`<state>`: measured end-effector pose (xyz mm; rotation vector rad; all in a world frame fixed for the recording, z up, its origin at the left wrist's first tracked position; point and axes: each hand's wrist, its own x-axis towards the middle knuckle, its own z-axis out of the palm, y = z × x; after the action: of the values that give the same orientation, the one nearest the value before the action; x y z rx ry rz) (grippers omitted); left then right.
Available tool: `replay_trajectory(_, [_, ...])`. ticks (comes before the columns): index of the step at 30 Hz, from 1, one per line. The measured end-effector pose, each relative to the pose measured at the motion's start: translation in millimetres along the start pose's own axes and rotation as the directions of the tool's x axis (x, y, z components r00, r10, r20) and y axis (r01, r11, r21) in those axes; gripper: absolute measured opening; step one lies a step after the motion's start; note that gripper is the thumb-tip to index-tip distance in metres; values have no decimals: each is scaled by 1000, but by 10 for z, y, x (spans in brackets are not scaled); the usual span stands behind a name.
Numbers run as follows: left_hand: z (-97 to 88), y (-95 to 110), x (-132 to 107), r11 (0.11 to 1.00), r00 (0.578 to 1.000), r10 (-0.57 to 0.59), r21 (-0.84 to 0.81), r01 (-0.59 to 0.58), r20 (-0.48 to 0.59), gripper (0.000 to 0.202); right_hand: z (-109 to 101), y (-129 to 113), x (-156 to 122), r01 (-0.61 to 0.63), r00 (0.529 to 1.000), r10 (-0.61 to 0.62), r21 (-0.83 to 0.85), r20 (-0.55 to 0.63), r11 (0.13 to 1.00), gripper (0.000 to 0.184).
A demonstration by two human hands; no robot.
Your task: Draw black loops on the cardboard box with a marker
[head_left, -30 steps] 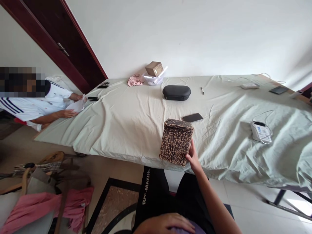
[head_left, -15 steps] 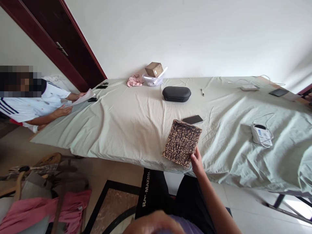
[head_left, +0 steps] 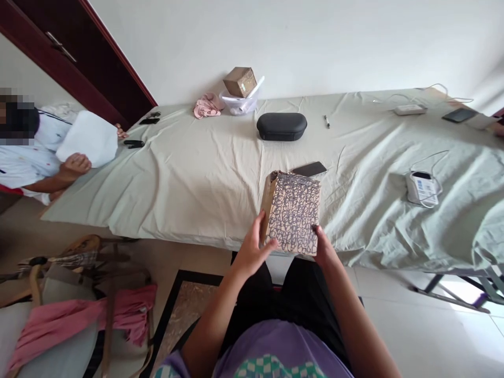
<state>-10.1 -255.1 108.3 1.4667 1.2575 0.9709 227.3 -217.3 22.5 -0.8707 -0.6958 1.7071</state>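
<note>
A tan paper bag with a black scribble pattern [head_left: 292, 212] stands upright at the near edge of the cloth-covered table [head_left: 205, 173]. My left hand [head_left: 252, 249] grips its lower left side, thumb up against the bag. My right hand [head_left: 323, 247] holds the lower right corner from the other side. A dark phone [head_left: 309, 169] lies flat on the cloth just behind the bag.
A black oval case [head_left: 281, 126] lies farther back, with a pen [head_left: 327, 121], a pink cloth [head_left: 206, 105] and a cardboard box on a clear tub [head_left: 239, 82] near the wall. A white device with cable [head_left: 422, 188] sits at right. A person at left holds white paper [head_left: 86, 138].
My left hand has risen from my lap and taken the bag's left side. The bag, leaning back half a second ago, now stands upright between both hands. The person at left lifted the paper.
</note>
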Motion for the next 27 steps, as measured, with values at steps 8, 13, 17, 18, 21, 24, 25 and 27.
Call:
replay_trajectory(8, [-160, -609, 1436, 949, 985, 85, -290, -125, -148, 85, -56, -263, 972, 286, 954, -261, -186, 150, 940, 97])
replay_trajectory(13, [-210, -893, 2363, 893, 950, 191, -359, -272, -246, 83, 64, -347, 2017, 325, 938, -320, -17, 134, 946, 100])
replay_trajectory(17, [-109, -1238, 2721, 884, 936, 149, -382, -271, -320, 89, 2, -299, 2383, 316, 946, -316, 11, 70, 949, 71])
replay_trajectory(18, [-77, -1309, 2754, 886, 939, 144, -383, -263, -313, 89, -35, -280, 2408, 312, 947, -312, 17, 73, 950, 61])
replay_trajectory(21, [-14, -1415, 2790, 889, 942, 156, -374, -265, -296, 90, -124, -255, 2451, 292, 951, -297, 68, 80, 954, 46])
replay_trajectory(24, [-6, -1395, 2816, 902, 936, 167, -336, -272, -309, 85, -161, -289, 2532, 204, 970, -220, 148, 101, 968, 44])
replay_trajectory(25, [-10, -1386, 2830, 907, 929, 178, -313, -283, -324, 84, -168, -307, 2559, 168, 975, -189, 169, 119, 971, 45])
replay_trajectory(27, [-20, -1388, 2863, 912, 908, 214, -260, -318, -360, 85, -181, -346, 2589, 118, 974, -151, 194, 168, 974, 50])
